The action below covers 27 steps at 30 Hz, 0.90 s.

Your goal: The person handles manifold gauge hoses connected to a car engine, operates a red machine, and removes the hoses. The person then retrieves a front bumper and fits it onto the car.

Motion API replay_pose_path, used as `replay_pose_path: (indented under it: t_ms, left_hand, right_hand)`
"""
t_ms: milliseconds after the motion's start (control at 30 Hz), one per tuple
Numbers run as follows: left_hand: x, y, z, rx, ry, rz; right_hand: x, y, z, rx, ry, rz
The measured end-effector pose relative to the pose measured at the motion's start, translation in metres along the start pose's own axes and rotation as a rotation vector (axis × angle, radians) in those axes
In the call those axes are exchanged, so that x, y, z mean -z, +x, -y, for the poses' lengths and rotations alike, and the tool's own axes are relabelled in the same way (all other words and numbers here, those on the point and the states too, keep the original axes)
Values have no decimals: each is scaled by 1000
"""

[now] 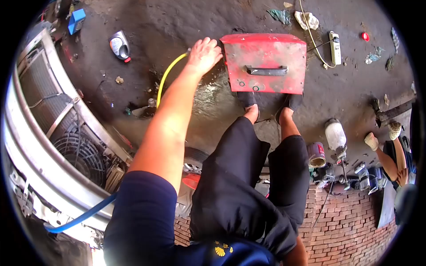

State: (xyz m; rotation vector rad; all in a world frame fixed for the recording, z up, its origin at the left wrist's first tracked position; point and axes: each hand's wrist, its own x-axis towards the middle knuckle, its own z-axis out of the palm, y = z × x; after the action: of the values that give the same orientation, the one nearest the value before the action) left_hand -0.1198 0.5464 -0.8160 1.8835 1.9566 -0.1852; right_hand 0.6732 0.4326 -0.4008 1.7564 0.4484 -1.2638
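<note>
1. One hand is seen at work: the left hand (205,55), extended with its back turned up, is held just beside the far left corner of a red case (266,46). Whether contact is made cannot be made out.

2. Fingers (216,49) are held close together and slightly bent; whether anything is clamped beneath them is hidden. The right hand is not shown.

3. The red case is set on the dark floor (148,22), directly before the wearer's shoes (246,99). Its black handle (267,71) is gripped by no hand.

4. A yellow hose (163,80) is laid along the far side of the forearm, its upper end lost near the wrist.

5. The step in hand is judged to be a reach or a steadying touch at the case's edge. For a firm hold, contact at that corner would first be called for; for a lift, the handle would be better suited.

6. Near the case's close edge, room is limited by the shoes. On the right, a dark cord is run toward it from a power strip (335,51). More open floor is offered on the left, toward a grey bottle (119,45).
</note>
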Motion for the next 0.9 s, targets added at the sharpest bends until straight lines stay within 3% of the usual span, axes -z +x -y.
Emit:
replay_pose_path:
  t_ms: [100, 233, 500, 900]
  left_hand:
    - [-10, 5, 10, -118, 28, 1]
    - [-17, 14, 14, -103, -1, 207]
    - [-14, 21, 19, -144, -54, 304]
    - [-12, 28, 24, -163, -224, 305]
  right_hand:
    - [-5, -16, 0, -40, 24, -1]
    - [-15, -29, 0, -64, 66, -3]
    - [-24, -42, 3, -69, 125, -14]
    - [-28, -47, 2, -51, 179, -69]
